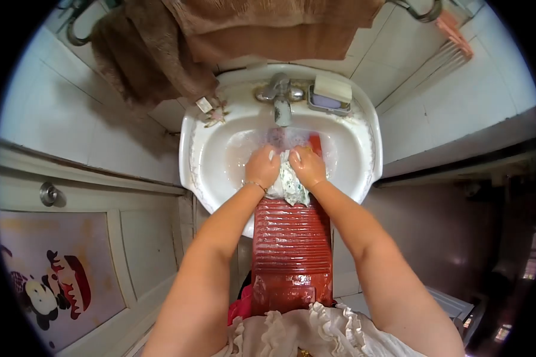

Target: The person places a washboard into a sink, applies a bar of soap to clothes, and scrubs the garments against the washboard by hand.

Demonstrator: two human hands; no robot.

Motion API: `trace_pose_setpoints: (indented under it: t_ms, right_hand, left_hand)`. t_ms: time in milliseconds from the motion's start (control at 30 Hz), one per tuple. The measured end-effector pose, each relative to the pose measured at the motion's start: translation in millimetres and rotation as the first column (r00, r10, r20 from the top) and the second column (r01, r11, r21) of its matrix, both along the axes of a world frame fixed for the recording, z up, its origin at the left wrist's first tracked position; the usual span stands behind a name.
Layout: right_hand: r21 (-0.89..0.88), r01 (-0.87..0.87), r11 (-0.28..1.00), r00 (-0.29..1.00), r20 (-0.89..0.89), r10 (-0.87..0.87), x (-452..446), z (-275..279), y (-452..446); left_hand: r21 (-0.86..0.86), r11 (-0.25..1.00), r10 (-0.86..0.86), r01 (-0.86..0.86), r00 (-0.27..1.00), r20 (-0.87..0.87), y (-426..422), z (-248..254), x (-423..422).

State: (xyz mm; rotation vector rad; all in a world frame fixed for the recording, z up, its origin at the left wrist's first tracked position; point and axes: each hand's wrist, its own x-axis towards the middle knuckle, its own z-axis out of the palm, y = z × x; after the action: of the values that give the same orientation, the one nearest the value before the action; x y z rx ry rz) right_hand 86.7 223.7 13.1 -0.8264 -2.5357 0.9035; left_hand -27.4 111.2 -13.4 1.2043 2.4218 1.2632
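Over the white sink [208,172], my left hand [262,166] and my right hand [308,168] are side by side, both closed on a wet white cloth [289,182] with a greenish pattern. The cloth hangs down onto the top of a red ridged washboard [292,238], which leans from the basin toward my body. Soapy water lies in the basin behind my hands, under the faucet [282,110]. A red piece [315,143] shows in the water just beyond my right hand.
A soap dish [330,107] with soap bars stands at the sink's back right. Brown towels [268,30] hang above. A small white block [203,105] sits at the back left. A door [143,250] is at left, an orange comb-like rack [455,37] at upper right.
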Motion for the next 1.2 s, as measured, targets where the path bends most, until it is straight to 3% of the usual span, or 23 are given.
trace_pose_setpoints:
  t_ms: [67,100,133,200,233,267,300,333,400,467,533,567,633,733,800,867,900,933,1000,1067,1133,1167,1200]
  right_hand:
    - [-0.070,0.066,0.995,0.997,-0.037,-0.069,7,10,-12]
    - [-0.275,0.113,0.955,0.991,-0.036,-0.127,15,18,-17]
    - [-0.267,0.114,0.957,0.990,-0.044,-0.131,25,29,-20]
    - [-0.563,0.327,0.759,0.929,0.044,-0.368,50,54,-21]
    - [-0.502,0.313,0.806,0.947,0.107,-0.301,68,70,-30]
    - [-0.497,0.311,0.810,0.948,0.102,-0.302,82,86,-33]
    - [-0.473,0.122,0.872,0.981,0.191,-0.034,95,102,-36]
    - [-0.468,-0.075,0.881,0.931,0.283,0.230,107,111,-42]
    - [-0.338,-0.110,0.935,0.911,0.343,0.231,128,117,-62]
    - [-0.115,-0.258,0.959,0.864,0.418,0.283,147,137,-85]
    - [0.049,-0.295,0.954,0.909,0.320,0.265,167,126,-95]
    - [0.052,-0.264,0.963,0.916,0.326,0.233,173,127,-96]
    - [0.094,-0.176,0.980,0.928,0.349,0.133,172,135,-95]
    - [0.249,-0.067,0.966,0.986,0.166,0.025,145,158,-74]
    - [0.134,0.073,0.988,0.985,-0.168,-0.050,122,183,-69]
    - [0.052,0.028,0.998,0.891,-0.453,-0.001,109,200,-63]
    - [-0.256,-0.076,0.964,0.868,-0.492,-0.062,110,223,-76]
    - [-0.256,-0.073,0.964,0.867,-0.493,-0.065,117,213,-77]
    - [-0.307,-0.113,0.945,0.908,-0.417,-0.027,143,177,-81]
    - [-0.422,-0.112,0.900,0.988,-0.145,0.055,177,150,-106]
    - [-0.472,-0.336,0.815,0.910,0.061,0.410,209,105,-112]
    - [-0.479,-0.330,0.813,0.911,0.063,0.407,216,102,-114]
    - [-0.524,-0.300,0.797,0.934,0.007,0.356,220,104,-115]
  left_hand:
    - [-0.039,0.999,0.019,-0.020,0.999,-0.026,-13,13,10]
    - [-0.007,1.000,-0.015,0.014,0.986,-0.165,-31,20,22]
    - [0.021,0.998,-0.043,0.052,0.952,-0.302,-50,28,35]
    - [-0.054,0.981,-0.194,0.186,0.939,-0.285,-96,62,57]
    - [-0.048,0.981,-0.192,0.186,0.937,-0.291,-116,76,67]
    - [0.049,0.991,-0.125,0.129,0.990,-0.064,-133,88,77]
    - [0.129,0.990,-0.072,0.050,0.982,0.173,-145,96,82]
    - [0.135,0.990,-0.073,0.050,0.983,0.170,-155,99,81]
    - [-0.118,0.993,0.030,0.025,0.899,0.436,-173,103,80]
    - [0.057,0.892,-0.347,0.448,0.601,0.720,-182,119,81]
    - [-0.178,0.913,-0.315,0.366,0.912,0.262,-199,112,98]
    - [-0.176,0.914,-0.315,0.366,0.912,0.261,-202,111,101]
    - [-0.236,0.911,-0.360,0.338,0.931,-0.054,-196,123,103]
    - [-0.249,0.940,-0.308,0.232,0.893,-0.329,-155,163,80]
    - [-0.046,0.976,-0.211,0.211,0.879,-0.428,-132,200,74]
    - [0.116,0.966,-0.157,0.229,0.884,-0.440,-123,221,78]
    - [0.269,0.931,-0.108,0.246,0.891,-0.440,-122,224,80]
    - [0.268,0.931,-0.112,0.249,0.890,-0.441,-128,218,87]
    - [0.183,0.917,-0.266,0.354,0.886,-0.379,-152,189,107]
    - [0.085,0.869,-0.455,0.487,0.855,-0.250,-183,150,125]
    - [-0.051,0.727,-0.675,0.685,0.726,0.131,-214,107,117]
    - [-0.052,0.724,-0.677,0.688,0.723,0.139,-217,102,114]
    - [0.014,0.877,-0.478,0.479,0.871,0.110,-217,101,111]
